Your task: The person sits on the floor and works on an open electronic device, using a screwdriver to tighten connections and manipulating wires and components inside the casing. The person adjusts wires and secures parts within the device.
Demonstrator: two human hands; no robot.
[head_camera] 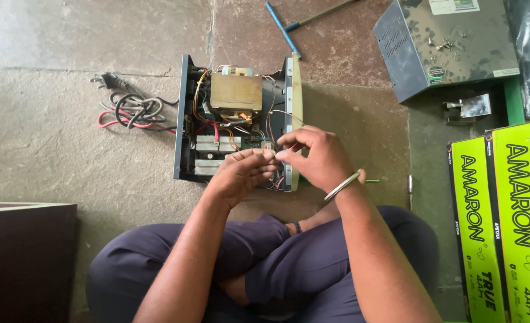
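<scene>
On the stone floor, left to right: cable bundle, opened power unit with transformer. Left hand and right hand pinch a thin wire over the unit's near edge; advise steady fingertips, slack kept, clear of circuit board.

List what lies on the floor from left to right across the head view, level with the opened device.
Coiled cables with a plug → opened metal case with a transformer and wiring → left hand → right hand, fingertips meeting over the case → grey metal cover with loose screws on it → bright green boxes.
</scene>
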